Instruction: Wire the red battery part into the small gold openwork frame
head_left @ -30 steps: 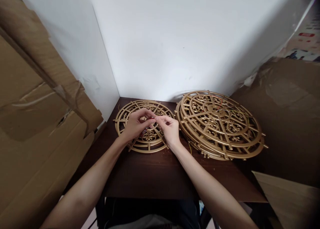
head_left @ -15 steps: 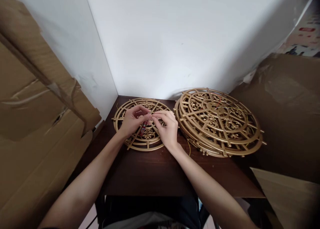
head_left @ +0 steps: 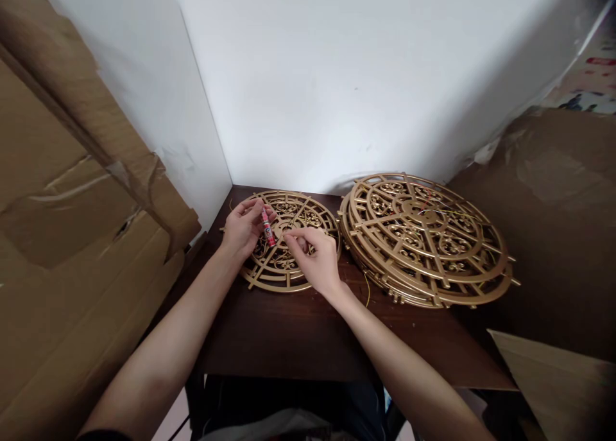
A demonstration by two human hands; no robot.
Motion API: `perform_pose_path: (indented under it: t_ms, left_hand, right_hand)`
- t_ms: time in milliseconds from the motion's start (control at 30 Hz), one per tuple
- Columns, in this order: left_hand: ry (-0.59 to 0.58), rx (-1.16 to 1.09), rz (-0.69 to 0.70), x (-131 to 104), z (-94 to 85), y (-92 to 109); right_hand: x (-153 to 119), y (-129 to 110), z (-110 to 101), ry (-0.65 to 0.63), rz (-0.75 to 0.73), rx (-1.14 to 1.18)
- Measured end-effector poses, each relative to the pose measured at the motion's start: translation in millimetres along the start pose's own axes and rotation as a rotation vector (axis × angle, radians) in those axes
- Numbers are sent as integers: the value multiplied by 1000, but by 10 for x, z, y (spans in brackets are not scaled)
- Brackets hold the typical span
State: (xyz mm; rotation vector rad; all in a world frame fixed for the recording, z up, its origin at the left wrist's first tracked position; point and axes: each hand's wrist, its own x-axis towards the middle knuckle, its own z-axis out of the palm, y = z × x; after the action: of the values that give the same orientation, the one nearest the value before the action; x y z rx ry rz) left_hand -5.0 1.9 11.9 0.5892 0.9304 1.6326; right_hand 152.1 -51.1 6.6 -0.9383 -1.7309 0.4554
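Note:
My left hand [head_left: 244, 228] is closed around a small red printed tube [head_left: 268, 229], whose lower end points down toward the centre of a round gold openwork panel [head_left: 289, 280]. Whether the tube is a lighter or some other kind of stick does not show clearly. My right hand [head_left: 315, 255] is pinched, thumb against forefinger, just over the panel's middle ring. Anything between those fingertips is too small to make out. The panel lies flat on the dark brown table [head_left: 283, 338], with scrollwork between its rings and spokes.
To the right leans a stack of similar gold panels [head_left: 428, 235], with thin wires on its top. A yellow wire [head_left: 368, 290] hangs beside it. Cardboard [head_left: 86, 235] walls the left side, more cardboard [head_left: 553, 235] the right. A white wall [head_left: 308, 94] stands behind.
My hands have drawn apart from where their fingertips met over the panel. My left hand has moved left, and the red tube shows more fully. My right hand has come slightly lower.

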Motion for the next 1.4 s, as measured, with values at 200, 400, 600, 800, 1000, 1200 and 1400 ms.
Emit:
perform_pose_path:
  t_ms: [200, 400, 600, 800, 1000, 1200, 1400]
  left_hand:
    - [68, -101, -133, -13, 50, -13]
    - [103, -113, -167, -23, 81, 15]
    - [93, -136, -152, -23, 78, 16]
    - [98, -120, -143, -30, 75, -18]
    - [51, -80, -98, -51, 60, -54]
    - [23, -49, -83, -92, 90, -52]
    - [51, -52, -139, -82, 94, -41]
  right_hand:
    - [-46, -10, 52, -160, 24, -52]
    - [-57, 23, 56, -210, 43, -130]
    - [-59, 60, 62, -175, 69, -156]
    - [-69, 69, 76, -173, 58, -157]
    - [-71, 76, 82, -179, 63, -149]
    - [-90, 103, 96, -229, 56, -157]
    - [-102, 113, 107, -286, 26, -164]
